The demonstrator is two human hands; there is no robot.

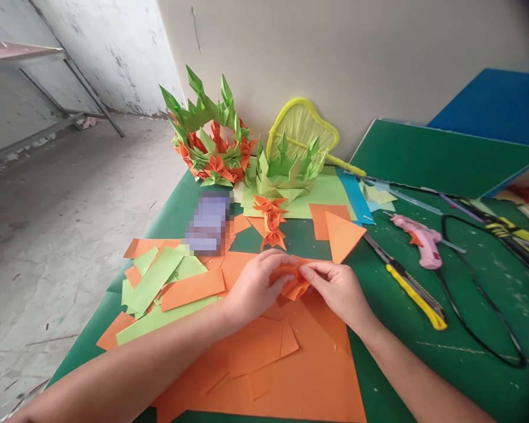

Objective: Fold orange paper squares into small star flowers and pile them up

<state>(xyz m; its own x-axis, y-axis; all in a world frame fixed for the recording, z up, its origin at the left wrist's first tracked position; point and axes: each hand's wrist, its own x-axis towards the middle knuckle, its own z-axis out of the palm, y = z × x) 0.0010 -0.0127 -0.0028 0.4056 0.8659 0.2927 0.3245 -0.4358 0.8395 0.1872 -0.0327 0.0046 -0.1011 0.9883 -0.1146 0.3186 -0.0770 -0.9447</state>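
Holding a small folded paper [294,289] over the orange sheet [321,370], with the left hand [258,285] curled around its left side and the right hand [341,291] pinching its right edge between thumb and fingers. Sitting nearer than the orange flowers [272,222], between scraps [158,279] on the left and the cutter [417,295] and glue gun [425,244] on the right.

From where I stand, the small folded orange paper [296,289] sits between the left grip [256,286] and the right grip [340,289], over the far part of the large orange sheet [317,364]. Its creased layers bulge toward the near side; fingers hide the rest.
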